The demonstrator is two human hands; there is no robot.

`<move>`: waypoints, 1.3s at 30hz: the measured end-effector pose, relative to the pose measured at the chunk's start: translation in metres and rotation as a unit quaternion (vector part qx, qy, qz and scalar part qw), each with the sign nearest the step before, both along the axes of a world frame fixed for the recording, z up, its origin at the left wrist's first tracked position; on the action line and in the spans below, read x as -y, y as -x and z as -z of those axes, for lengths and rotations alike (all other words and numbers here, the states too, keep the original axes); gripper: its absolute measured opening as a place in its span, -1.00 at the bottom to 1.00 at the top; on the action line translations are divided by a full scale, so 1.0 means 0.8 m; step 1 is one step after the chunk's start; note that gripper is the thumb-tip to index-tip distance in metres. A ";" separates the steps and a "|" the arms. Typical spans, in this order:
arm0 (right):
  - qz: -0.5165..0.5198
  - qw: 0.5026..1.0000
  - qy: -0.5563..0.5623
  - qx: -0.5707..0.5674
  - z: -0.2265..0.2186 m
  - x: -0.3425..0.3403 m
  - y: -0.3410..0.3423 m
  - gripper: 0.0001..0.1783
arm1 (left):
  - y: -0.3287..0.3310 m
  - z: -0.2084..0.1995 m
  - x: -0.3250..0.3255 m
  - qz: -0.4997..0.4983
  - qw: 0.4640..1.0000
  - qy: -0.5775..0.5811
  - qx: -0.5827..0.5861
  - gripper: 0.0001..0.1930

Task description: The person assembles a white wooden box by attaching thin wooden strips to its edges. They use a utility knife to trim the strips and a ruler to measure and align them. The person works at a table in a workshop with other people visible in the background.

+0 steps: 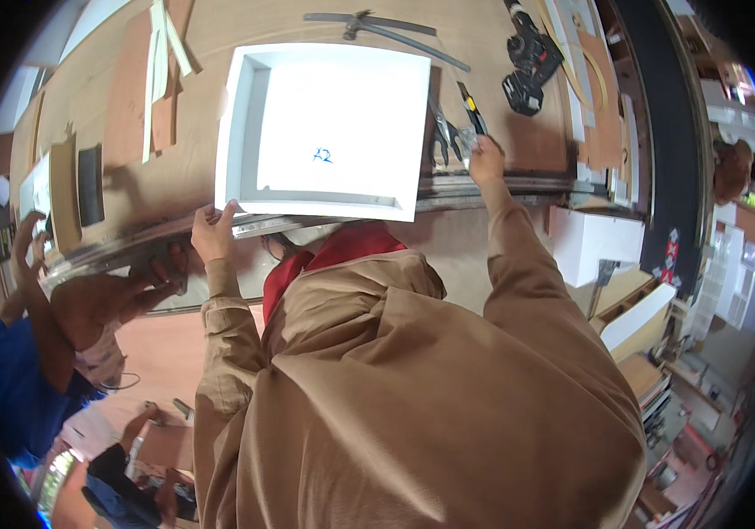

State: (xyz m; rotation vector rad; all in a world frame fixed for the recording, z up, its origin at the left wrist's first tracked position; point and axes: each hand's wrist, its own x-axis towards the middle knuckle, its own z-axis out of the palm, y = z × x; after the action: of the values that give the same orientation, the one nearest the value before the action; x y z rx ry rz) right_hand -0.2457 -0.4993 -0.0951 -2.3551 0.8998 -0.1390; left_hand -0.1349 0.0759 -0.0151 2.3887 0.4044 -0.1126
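A shallow white open box (333,123), like a drawer, lies on the wooden workbench with a blue handwritten mark on its inside floor. My left hand (213,233) grips its near left corner, thumb and fingers closed at the edge. Right of the box, my right hand (487,160) is closed on what looks like a small clear plastic bag (466,141); its contents are too small to make out. Beside that hand lie dark-handled pliers (444,134) and a black and yellow utility knife (471,108).
Behind the box lie a hammer (404,39) and a dark flat strip (324,17). A cordless drill (527,66) rests at the far right, near boards (602,106). Pale strips (158,70) lie at the left. A person in blue (25,379) works at the left; another crouches below.
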 end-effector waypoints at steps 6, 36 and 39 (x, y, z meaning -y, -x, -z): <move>-0.034 0.995 0.089 0.012 0.019 0.007 -0.053 -0.71 | 0.007 0.028 0.057 -0.258 0.886 0.319 -0.215 -0.52; -0.188 0.975 0.113 0.026 -0.124 -0.075 -0.247 -0.39 | 0.062 0.044 0.198 -0.252 0.791 0.473 -0.295 -0.58; -0.162 0.958 0.149 -0.185 -0.128 -0.082 -0.275 -0.29 | 0.065 0.030 0.207 -0.252 0.790 0.473 -0.297 -0.57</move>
State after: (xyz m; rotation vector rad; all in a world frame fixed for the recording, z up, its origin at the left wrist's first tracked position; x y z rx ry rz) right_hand -0.0254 -0.4339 0.0076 -2.8360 0.6768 0.3335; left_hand -0.1871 -0.0901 -0.0389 1.1488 0.9881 -0.6606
